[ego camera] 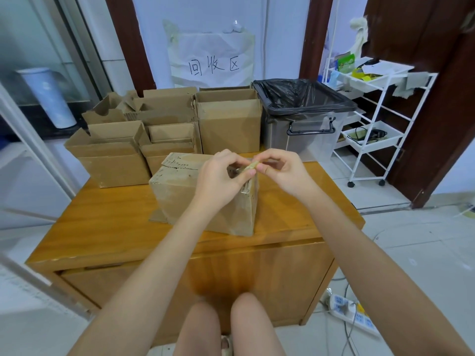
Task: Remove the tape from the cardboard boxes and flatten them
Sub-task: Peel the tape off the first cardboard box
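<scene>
Up close, both hands meeting over the far right top corner of a closed cardboard box (205, 199) standing near the middle of a wooden table (108, 227). Left hand (218, 176) curled, thumb and fingertips pinching one end of a small crumpled strip of tape (250, 167). Right hand (280, 170) curled too, thumb and forefinger nipping the other end of the same strip, remaining fingers tucked loosely beneath. Tape bunched between the two pinches, just above the box's top edge; whether any of it is stuck to the cardboard, impossible to tell.

Farther back on the table, a cluster of open boxes (144, 134) with flaps up, crowded along the far left and centre, one tall one (228, 124) at the right end of the group. Just right of that, a clear plastic bin (305, 124) lined with a black bag, dark handle on its near face. On the far wall, a wrinkled paper sign (213, 60) with handwritten characters. Well to the right, on the floor, a white wheeled rack (372, 119) holding odds and ends. Near right, on the tiles beside the table, a white power strip (352, 312) with trailing cables.
</scene>
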The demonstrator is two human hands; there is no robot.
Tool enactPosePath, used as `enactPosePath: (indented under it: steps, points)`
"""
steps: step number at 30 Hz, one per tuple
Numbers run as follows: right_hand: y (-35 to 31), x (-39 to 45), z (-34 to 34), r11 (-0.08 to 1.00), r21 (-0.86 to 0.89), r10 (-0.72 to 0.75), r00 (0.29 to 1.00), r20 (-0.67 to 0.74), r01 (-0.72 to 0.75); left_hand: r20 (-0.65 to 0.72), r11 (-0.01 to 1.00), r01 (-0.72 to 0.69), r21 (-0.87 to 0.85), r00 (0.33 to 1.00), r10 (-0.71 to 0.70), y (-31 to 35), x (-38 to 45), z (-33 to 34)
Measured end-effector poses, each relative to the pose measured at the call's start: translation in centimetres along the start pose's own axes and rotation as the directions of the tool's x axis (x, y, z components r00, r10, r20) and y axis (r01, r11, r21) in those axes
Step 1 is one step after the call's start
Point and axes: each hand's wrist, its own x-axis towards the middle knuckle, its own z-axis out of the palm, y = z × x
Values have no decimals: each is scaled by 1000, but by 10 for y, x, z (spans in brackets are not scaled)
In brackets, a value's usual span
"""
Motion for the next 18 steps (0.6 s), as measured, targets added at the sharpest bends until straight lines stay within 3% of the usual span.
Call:
enactPosePath:
  steps: [3,6,10,18]
  points:
    - [0,-3,4,998,64,-13,995,-95,19,-74,999,3,-54,997,-7,-4,0,5]
    - [4,-8,3,982,170,108,986,-130,-85,-99,993,4,-118,995,-16,-5,-3,9]
    - [19,-17,10,975,82,215,968,-128,-206,-73,981,38,-188,996,-53,-4,-4,9]
    - [21,-13,22,965,-21,256,954,-155,-262,43,957,210,-203,978,-205,-1,17,4]
